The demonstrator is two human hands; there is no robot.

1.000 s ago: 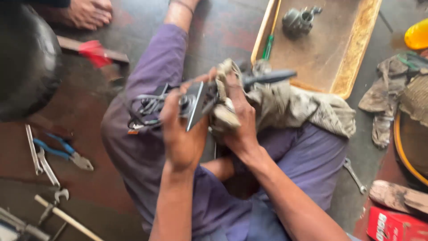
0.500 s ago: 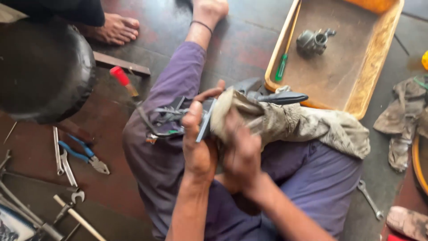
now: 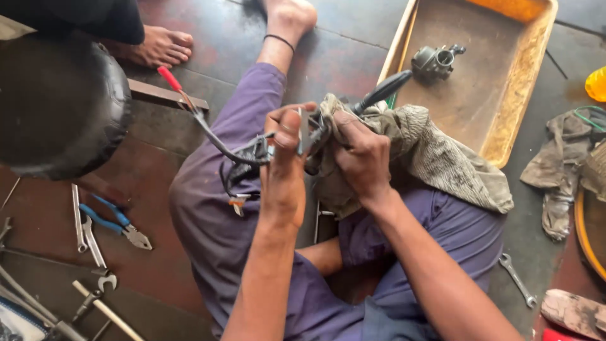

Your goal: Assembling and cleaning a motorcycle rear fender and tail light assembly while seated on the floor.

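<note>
Head view, left hand [image 3: 284, 164] still gripping wired part [image 3: 255, 151], right hand [image 3: 361, 155] still clutching rag [image 3: 435, 158], handle now raised.

Both hands meet over the lap, forearms running up from the bottom edge.

The left hand [image 3: 284, 167] sits just at 9 o'clock of the right hand [image 3: 361, 158], the two almost touching. The left forearm rises from 6 o'clock nearly straight toward 12, wrist straight, fingers curled shut with the thumb on top. The right forearm comes in from about 5 o'clock, slanting toward 11; its wrist bends slightly inward, knuckles up, fingers clenched tight. Both elbows lie out of view.
</note>
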